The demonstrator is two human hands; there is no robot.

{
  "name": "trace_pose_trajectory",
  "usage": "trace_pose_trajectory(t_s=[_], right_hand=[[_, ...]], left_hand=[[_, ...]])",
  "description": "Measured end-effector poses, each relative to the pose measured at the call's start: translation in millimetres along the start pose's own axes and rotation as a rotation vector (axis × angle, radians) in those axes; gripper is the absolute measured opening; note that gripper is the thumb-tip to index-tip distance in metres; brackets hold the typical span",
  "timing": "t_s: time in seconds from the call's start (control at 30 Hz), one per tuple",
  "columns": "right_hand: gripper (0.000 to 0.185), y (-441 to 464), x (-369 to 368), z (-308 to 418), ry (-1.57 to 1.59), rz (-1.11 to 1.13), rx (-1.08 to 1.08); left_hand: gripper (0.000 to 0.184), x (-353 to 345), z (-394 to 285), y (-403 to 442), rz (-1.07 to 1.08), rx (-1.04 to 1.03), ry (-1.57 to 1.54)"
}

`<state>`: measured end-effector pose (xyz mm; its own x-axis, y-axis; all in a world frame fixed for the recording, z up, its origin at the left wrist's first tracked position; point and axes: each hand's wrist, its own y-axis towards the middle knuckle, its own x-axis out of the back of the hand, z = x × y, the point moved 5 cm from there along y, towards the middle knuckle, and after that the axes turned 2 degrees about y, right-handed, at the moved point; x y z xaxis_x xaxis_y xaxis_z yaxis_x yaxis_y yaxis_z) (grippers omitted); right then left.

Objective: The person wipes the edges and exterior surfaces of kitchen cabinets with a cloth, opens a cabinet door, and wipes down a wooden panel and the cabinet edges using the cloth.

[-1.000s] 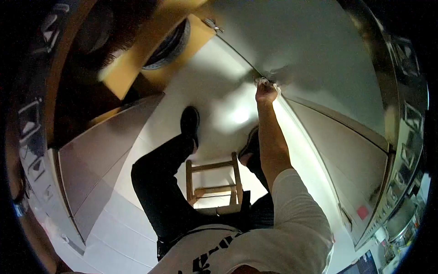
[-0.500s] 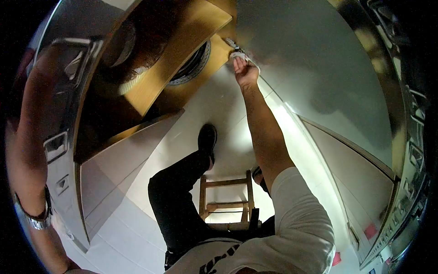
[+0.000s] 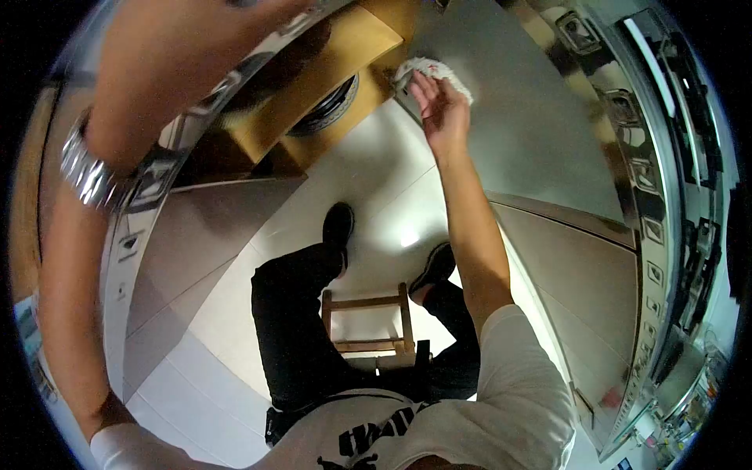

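Observation:
My right hand [image 3: 445,110] holds a white cloth [image 3: 433,70] with small red marks. The cloth is pressed to the upper edge of a grey cabinet door [image 3: 540,117], and my fingers curl against it. My left arm, with a silver wristwatch [image 3: 88,174], reaches up along the left side. My left hand [image 3: 196,47] is at the top, close over the shiny metal edge [image 3: 168,149]. Its fingers are blurred and cut off by the frame, so their grip is hidden.
A yellowish wooden cabinet [image 3: 352,47] stands open, with a dark round patterned-rim item [image 3: 329,110] inside. A low wooden stool [image 3: 366,301] is beneath me, between my legs. Shiny metal trim [image 3: 654,251] curves along the right, with cluttered items [image 3: 689,407] beyond it.
My right hand and the cloth have moved slightly right, and more of the cloth shows. My left arm has swung upward, bringing the hand into view at the top.

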<state>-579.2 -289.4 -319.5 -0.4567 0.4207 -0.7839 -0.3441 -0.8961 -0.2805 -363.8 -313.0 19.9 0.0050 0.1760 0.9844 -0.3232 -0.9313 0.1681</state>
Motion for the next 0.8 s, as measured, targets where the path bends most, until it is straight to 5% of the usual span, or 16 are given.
trace_pose_trajectory(t_s=[0.1,0.23,0.5,0.7,0.8], right_hand=[[0.023,-40,-46,51,-0.003,0.097,0.172],[0.027,-104,-65,117,-0.102,0.100,0.352],[0.020,-221,28,214,-0.282,-0.136,0.549],[0.014,-256,31,255,-0.390,-0.256,0.700],[0.014,-241,40,259,-0.762,-0.414,0.750]], left_hand=[[0.036,25,-10,-11,0.149,0.401,-0.047],[0.045,23,-1,-19,-0.302,-0.130,-0.057],[0.045,18,6,-16,-0.288,-0.163,-0.125],[0.047,18,7,-17,-0.283,-0.119,-0.138],[0.046,24,6,-23,-0.334,-0.134,-0.147]])
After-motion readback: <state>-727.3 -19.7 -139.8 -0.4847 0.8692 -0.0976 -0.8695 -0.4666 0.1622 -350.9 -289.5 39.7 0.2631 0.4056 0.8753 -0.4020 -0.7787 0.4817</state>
